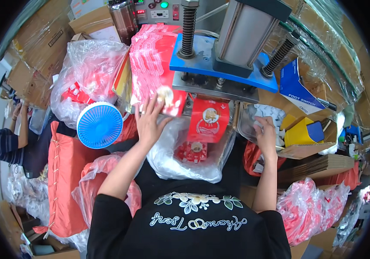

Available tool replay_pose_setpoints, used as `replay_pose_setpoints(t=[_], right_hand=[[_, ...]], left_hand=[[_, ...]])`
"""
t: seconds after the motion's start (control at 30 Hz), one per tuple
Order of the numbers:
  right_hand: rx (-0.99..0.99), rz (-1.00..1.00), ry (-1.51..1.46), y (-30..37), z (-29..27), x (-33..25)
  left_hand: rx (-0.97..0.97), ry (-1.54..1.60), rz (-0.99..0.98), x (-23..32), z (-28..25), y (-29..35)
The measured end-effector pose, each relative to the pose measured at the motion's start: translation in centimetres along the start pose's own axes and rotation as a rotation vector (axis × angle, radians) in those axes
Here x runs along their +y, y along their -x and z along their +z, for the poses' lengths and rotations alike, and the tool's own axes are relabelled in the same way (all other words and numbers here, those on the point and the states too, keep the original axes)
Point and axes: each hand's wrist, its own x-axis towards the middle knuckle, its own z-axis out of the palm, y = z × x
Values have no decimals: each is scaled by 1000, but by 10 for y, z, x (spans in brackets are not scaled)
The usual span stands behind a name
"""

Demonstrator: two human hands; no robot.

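Note:
My left hand [149,125] lies palm down with fingers spread, touching the left part of a red printed packet [176,104] at the front of an overlapping stack of red and white packets [152,56]. My right hand [265,134] reaches into a clear plastic tub [246,125] of small whitish pieces [272,114]. Its fingers are curled together, and whatever is between them is too small to name. Between my hands, another red packet [209,121] hangs out under the blue press [204,58]. Below it, more red packets [192,151] lie in a clear plastic bag [163,151].
A blue-and-white fan [100,125] stands left of my left forearm, before a clear bag of red packets [91,64]. Beyond the tub sit a yellow foot switch [299,131] and a blue-and-white box [299,86]. At far left, another person [6,140] works.

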Motion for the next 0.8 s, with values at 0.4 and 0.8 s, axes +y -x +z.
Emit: replay_pose_setpoints(t=[0.4,0.8], right_hand=[[-242,-4,-529,-9,12,-120],[16,90,-61,-28,5,-67]], left_hand=[[-325,964,-417,54,-19,38],[-426,1310,-868,92,19,1]])
